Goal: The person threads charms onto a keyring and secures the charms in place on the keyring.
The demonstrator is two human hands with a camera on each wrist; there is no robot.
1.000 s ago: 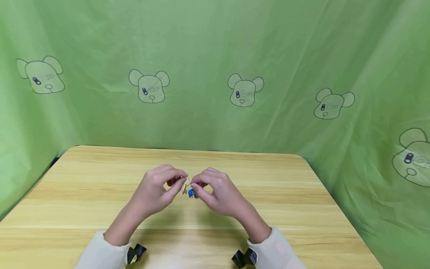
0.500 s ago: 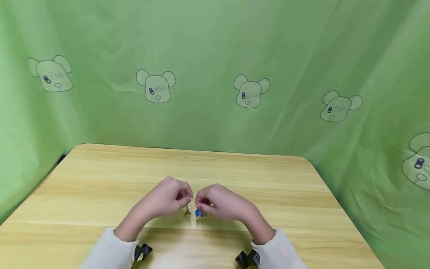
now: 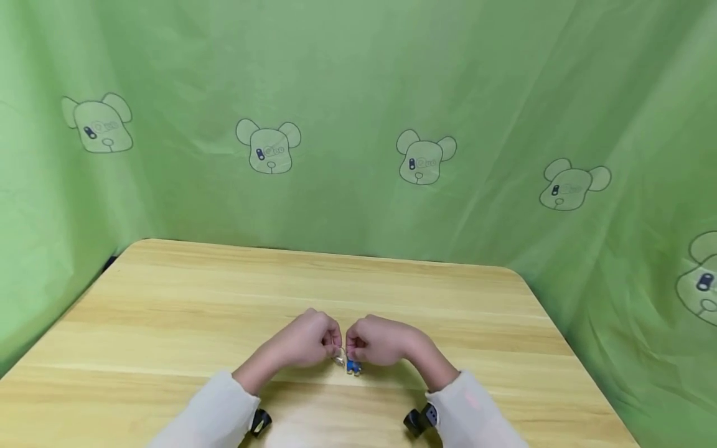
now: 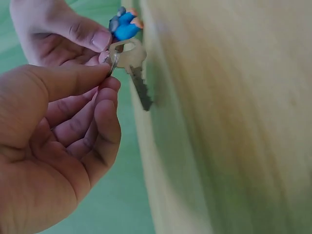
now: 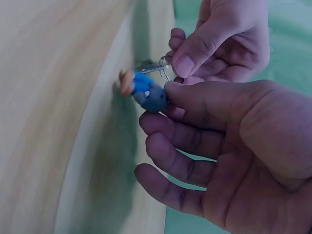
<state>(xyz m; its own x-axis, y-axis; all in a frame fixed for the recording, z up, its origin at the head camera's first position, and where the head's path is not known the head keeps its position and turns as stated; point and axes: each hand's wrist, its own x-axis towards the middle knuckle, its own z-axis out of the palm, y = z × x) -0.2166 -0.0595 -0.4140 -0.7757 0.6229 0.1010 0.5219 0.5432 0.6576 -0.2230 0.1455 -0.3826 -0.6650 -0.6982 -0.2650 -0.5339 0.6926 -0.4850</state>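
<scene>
My left hand [image 3: 310, 339] pinches a thin metal key ring [image 4: 115, 62] between thumb and fingers. A silver key [image 4: 133, 54] with a notched dark blade dangles from the ring. Close beside it, my right hand [image 3: 383, 339] pinches the top of a small figurine keychain [image 5: 148, 91], grey-headed with a blue body and orange feet. Fingertips hide where the figurine joins the ring. In the head view the blue figurine [image 3: 353, 366] and the key [image 3: 339, 359] hang side by side under the fingertips, low over the table.
Under the hands lies a light wood-grain table [image 3: 224, 292] with rounded far corners. Green curtains [image 3: 347, 205] printed with bear heads stand behind it and at both sides. Black wrist cameras [image 3: 420, 420] sit at the sleeve cuffs.
Both hands have come down toward the near side of the table and slightly right in the view, and nearer each other. Key and figurine have moved with them, still held.
</scene>
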